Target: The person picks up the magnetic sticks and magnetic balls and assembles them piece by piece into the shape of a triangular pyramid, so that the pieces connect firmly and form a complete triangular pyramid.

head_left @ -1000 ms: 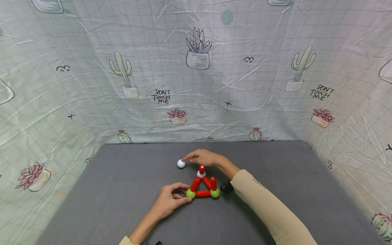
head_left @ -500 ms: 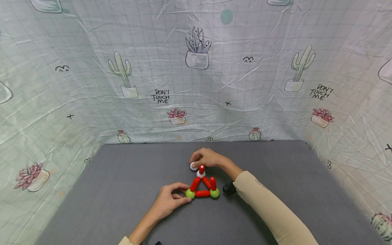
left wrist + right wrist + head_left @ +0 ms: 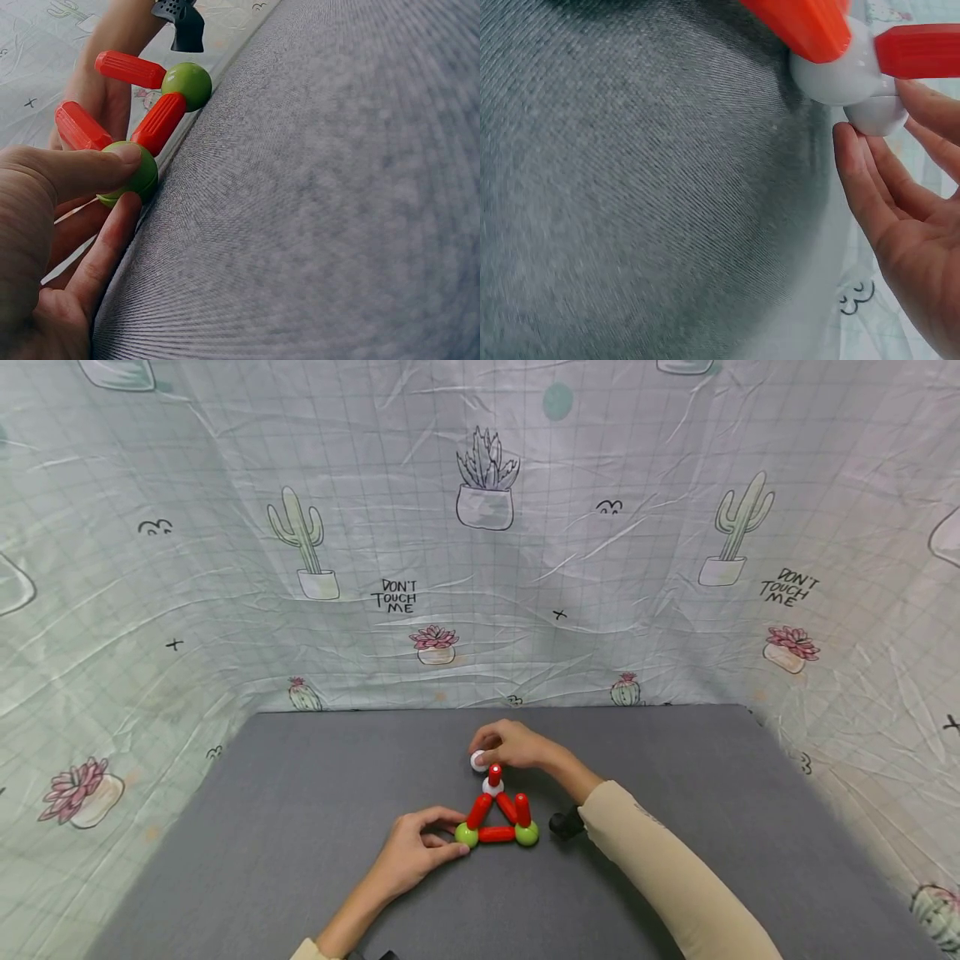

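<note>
A triangle of red rods (image 3: 497,835) and balls lies on the grey table, with two green balls (image 3: 527,834) at its near corners and a white corner ball (image 3: 492,786) at the far one. One red rod (image 3: 522,810) stands up from the right green ball, another from the white corner. My left hand (image 3: 416,850) pinches the left green ball (image 3: 139,180) between thumb and fingers. Just behind the far corner, my right hand (image 3: 513,746) pinches a loose white ball (image 3: 477,761). In the right wrist view that ball (image 3: 877,116) is partly hidden behind the corner ball.
The grey table (image 3: 300,793) stretches out on both sides of the triangle. A printed cloth (image 3: 480,568) with cactus drawings hangs behind and along the sides. A black wrist device (image 3: 566,823) sits under the right forearm, close to the right green ball.
My right hand has taken hold of the loose white ball and brought it to the right, behind the triangle's far corner. The left hand and the triangle stay put.
</note>
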A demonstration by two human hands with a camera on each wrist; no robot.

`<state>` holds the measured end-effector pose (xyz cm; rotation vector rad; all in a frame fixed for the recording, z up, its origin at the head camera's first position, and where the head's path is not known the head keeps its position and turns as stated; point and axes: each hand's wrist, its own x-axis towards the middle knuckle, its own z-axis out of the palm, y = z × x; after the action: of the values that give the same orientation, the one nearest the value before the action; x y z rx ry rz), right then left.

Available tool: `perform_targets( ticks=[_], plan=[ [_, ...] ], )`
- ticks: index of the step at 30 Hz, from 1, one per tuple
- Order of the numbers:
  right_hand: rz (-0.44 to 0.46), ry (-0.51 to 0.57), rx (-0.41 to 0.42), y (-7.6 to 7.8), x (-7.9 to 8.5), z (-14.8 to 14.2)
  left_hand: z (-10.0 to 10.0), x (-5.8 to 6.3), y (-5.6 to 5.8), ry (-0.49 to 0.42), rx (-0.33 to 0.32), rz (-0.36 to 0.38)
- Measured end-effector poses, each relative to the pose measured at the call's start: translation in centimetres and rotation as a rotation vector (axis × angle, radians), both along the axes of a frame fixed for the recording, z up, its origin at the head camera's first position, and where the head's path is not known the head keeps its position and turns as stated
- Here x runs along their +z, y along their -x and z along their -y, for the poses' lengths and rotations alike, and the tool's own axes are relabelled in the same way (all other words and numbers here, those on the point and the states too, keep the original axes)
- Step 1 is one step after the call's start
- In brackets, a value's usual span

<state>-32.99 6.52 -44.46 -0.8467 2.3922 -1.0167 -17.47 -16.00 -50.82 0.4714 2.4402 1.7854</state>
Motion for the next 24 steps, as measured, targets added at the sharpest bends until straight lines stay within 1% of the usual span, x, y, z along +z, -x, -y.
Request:
perform_targets(
  ticks=[7,15,20,24],
  plan=[
    [0.029,0.108,-0.012,-0.6,1.2,-1.2,0.0,-0.1,0.0,-0.002,0.005,0.0],
    [-0.057,0.145,0.002,-1.9,2.9,-2.7,0.0,-0.2,0.1,-0.01,0.003,-0.011],
    [-0.068,0.168,-0.009,-2.9,4.0,-3.3,0.1,-0.2,0.1,-0.014,-0.003,-0.016],
    [-0.069,0.186,0.003,-3.8,4.5,-3.6,0.1,-0.2,0.1,-0.009,-0.008,-0.013]
  ],
)
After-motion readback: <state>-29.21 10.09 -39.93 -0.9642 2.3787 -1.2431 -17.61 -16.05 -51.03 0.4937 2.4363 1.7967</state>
